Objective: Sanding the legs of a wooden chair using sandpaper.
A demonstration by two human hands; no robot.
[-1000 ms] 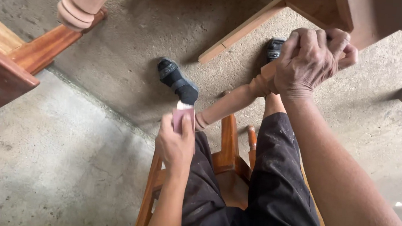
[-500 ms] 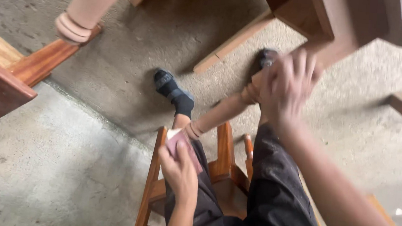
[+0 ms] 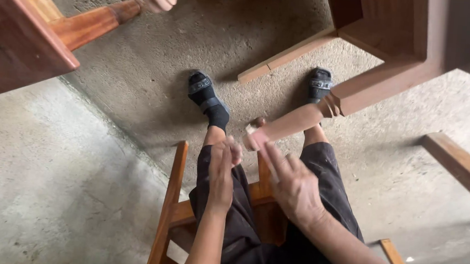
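The turned wooden leg [image 3: 288, 125] points toward 7 o'clock, its end just above both hands. The left hand [image 3: 222, 170] is loosely curled (whether it grips anything, I cannot tell); the right hand [image 3: 293, 186], fingers apart, holds nothing.

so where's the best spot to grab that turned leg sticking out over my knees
Grip the smooth round shaft of the turned leg, just above its beaded free end, probably coming from below with the right hand. The shaft is plain and slanted towards you; the far end joins the square frame, so it offers no wrap-around hold.
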